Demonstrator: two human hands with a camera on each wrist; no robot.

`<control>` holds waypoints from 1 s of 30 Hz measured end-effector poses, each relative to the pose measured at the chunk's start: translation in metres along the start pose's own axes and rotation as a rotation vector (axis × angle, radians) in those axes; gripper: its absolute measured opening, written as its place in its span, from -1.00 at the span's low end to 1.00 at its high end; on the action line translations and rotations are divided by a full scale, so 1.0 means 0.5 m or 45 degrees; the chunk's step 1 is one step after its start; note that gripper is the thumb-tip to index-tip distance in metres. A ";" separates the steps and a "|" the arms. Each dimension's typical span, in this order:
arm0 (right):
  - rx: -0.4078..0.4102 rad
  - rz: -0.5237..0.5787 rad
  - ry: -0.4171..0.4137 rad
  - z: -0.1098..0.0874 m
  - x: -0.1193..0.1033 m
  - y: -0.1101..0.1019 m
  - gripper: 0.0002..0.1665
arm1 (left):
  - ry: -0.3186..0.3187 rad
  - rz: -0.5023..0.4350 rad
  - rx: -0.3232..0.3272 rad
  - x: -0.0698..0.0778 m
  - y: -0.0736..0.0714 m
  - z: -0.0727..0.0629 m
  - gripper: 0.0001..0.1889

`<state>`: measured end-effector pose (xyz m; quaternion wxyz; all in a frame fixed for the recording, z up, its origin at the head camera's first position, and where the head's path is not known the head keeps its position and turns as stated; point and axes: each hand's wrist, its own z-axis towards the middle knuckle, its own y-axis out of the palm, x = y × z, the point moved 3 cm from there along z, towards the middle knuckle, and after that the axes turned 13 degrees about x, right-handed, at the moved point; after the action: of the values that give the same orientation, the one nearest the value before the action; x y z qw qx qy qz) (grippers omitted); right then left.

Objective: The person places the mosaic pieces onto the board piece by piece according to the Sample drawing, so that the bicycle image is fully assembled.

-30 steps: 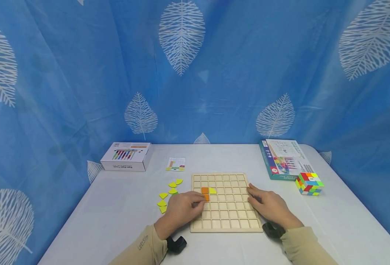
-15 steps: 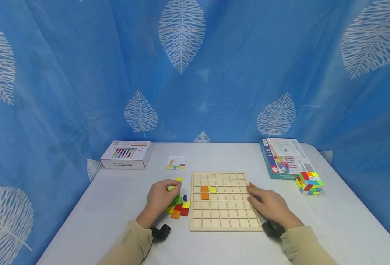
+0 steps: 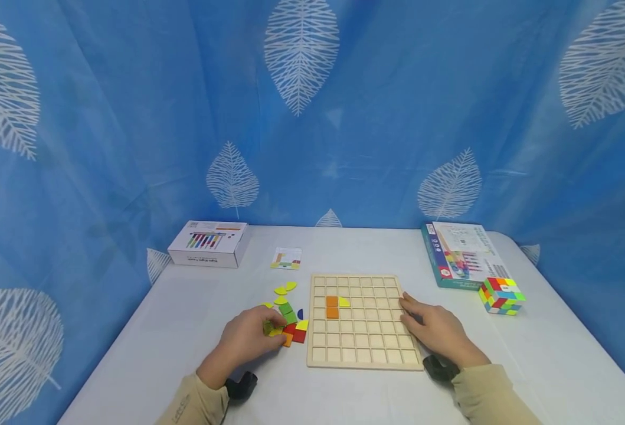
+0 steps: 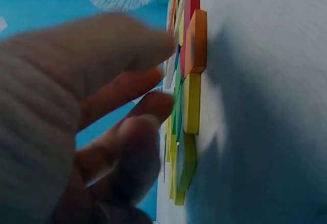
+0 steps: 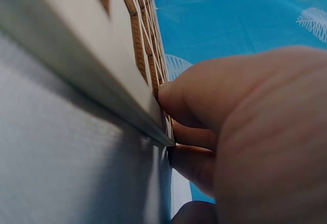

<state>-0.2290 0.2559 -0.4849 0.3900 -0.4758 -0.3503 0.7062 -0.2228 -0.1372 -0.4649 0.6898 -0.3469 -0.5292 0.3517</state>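
a person's hands attend to a pale wooden grid board (image 3: 362, 326) lying flat on a white surface (image 3: 365, 401). to the board's left, the left hand (image 3: 247, 335) is poised at a cluster of small coloured pieces, its thumb and fingers bent and apart; the left wrist view shows a gap between them, just beside an orange tile (image 4: 196, 43) and a yellow tile (image 4: 192, 104). at the board's right edge, the right hand (image 3: 439, 335) touches the rim with thumb and fingertips; whether they pinch it or only rest there, one cannot tell.

on the board, two orange squares (image 3: 332, 307) fill neighbouring cells in the second column from the left, and a yellow quarter-round (image 3: 344, 302) sits in the cell to the right of the farther one. loose beside the board's left edge are green tiles (image 3: 288, 313), red tiles (image 3: 299, 336) and a dark blue half-round (image 3: 300, 314), with yellow wedges (image 3: 281, 300) at the far end of the cluster.

beyond the board's far left corner lie a small printed card (image 3: 286, 258) and, farther left, a white box (image 3: 203, 258). beyond its far right corner are a teal-edged box (image 3: 468, 260) and, near that box's closest corner, a multicoloured cube (image 3: 501, 296). a blue curtain (image 3: 376, 130) printed with white leaves hangs behind the board.
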 end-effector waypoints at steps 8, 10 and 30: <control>-0.025 0.002 0.007 0.000 0.001 0.003 -0.42 | 0.209 -0.013 -0.123 -0.004 0.005 -0.004 -0.80; -0.027 -0.002 0.011 -0.001 0.001 0.003 -0.42 | 0.235 -0.012 -0.124 -0.004 0.006 -0.004 -0.82; 0.000 -0.009 0.008 -0.001 0.000 0.001 -0.42 | 0.373 -0.015 -0.168 -0.003 -0.007 -0.004 -0.77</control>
<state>-0.2286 0.2559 -0.4853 0.3936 -0.4767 -0.3509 0.7033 -0.2208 -0.1404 -0.4632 0.7374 -0.4359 -0.4469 0.2578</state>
